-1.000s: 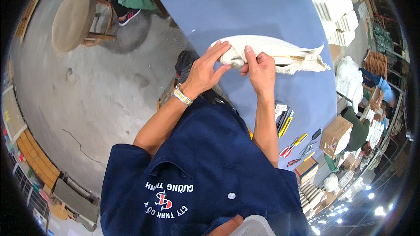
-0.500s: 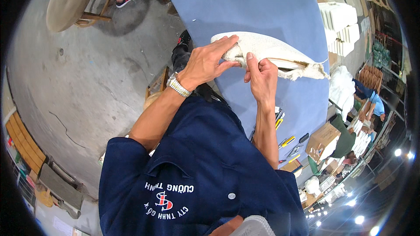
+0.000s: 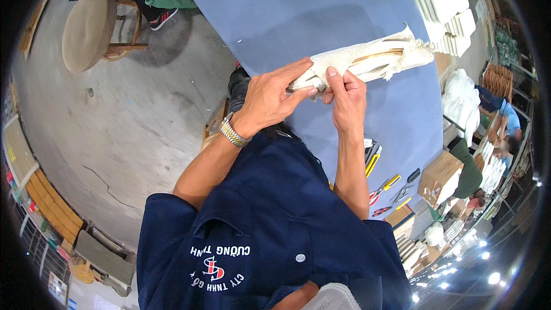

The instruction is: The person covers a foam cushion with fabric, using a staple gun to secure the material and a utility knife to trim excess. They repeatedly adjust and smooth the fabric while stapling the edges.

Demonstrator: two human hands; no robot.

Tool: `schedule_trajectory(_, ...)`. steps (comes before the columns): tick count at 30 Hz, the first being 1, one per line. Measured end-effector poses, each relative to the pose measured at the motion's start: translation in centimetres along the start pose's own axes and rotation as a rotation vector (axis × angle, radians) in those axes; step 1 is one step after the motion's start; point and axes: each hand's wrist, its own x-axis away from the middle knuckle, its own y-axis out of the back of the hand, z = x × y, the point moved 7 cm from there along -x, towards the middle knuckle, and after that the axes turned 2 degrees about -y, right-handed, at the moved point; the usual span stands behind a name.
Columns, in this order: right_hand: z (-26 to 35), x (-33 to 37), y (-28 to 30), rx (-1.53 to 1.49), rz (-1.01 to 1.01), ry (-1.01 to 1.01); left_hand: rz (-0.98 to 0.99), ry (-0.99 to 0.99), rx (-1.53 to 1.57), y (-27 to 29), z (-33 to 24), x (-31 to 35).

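A long cream fabric piece (image 3: 373, 60) with frayed edges is held up over the blue tabletop (image 3: 321, 11). Through a slit in the cloth a strip of brown, wood-like material shows; what is inside cannot be told fully. My left hand (image 3: 274, 90) is closed round its left end, thumb below and fingers above. Close beside it, my right hand (image 3: 347, 95) pinches the lower edge of the cloth between thumb and curled fingers. The frayed right end sticks out past my right hand.
Cutters with yellow handles (image 3: 392, 182) and other hand tools lie right of my right forearm. A cardboard box (image 3: 439, 178) and stacked white pieces (image 3: 445, 14) stand beyond the table's right side. A round stool (image 3: 89, 33) is at the far left, near another person's shoe (image 3: 163, 19).
The fabric piece has turned so its slit with the brown strip shows more, and its right end has risen. Both hands keep their hold. The whole view has shifted slightly.
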Motion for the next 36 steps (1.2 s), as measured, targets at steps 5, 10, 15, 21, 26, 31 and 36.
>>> schedule_trajectory(5,0.8,1.1,-1.0,0.090,0.005,-0.093,-0.055,-0.058,-0.052,-0.8,0.2,1.3)
schedule_trajectory(10,0.4,1.5,-0.4,0.315,0.019,-0.079,-0.087,-0.066,-0.049,-1.1,-0.4,1.8)
schedule_trajectory(15,-0.6,1.1,0.3,0.323,0.020,0.064,-0.166,-0.132,-0.066,-1.4,-0.2,1.9)
schedule_trajectory(21,-3.8,1.1,0.9,0.180,0.017,0.059,-0.234,-0.035,0.056,-1.2,1.6,2.7)
schedule_trajectory(26,-4.8,1.1,1.1,0.130,0.087,0.101,-0.151,0.017,0.127,-0.8,2.3,2.5)
schedule_trajectory(31,-4.6,1.2,0.6,0.064,0.132,0.092,-0.114,-0.124,0.071,-1.1,1.7,2.3)
schedule_trajectory(36,-4.1,1.2,0.4,0.064,0.156,0.097,-0.151,-0.157,0.101,-1.1,0.8,2.2)
